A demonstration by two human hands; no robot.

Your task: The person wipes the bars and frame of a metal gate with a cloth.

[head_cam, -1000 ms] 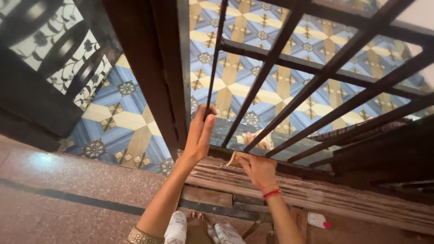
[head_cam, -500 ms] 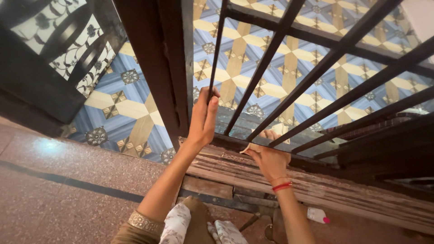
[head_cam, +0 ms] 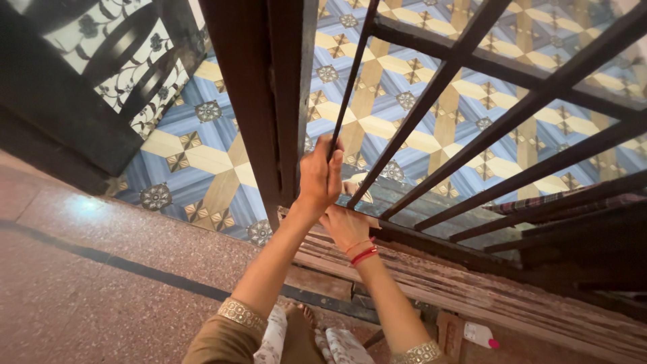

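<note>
The left hand is closed round a thin dark metal bar of the dark iron window grille, low on the bar, near the dark wooden frame post; the right hand, with red bangles at the wrist, lies just beneath, its grip hidden; patterned blue and cream floor tiles lie beyond, speckled reddish stone floor nearer; both forearms reach up and forward.

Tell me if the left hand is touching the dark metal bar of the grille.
Touching. The head view shows the left hand with its fingers curled around the thin dark bar at its lower end, with no gap visible between them.
</note>
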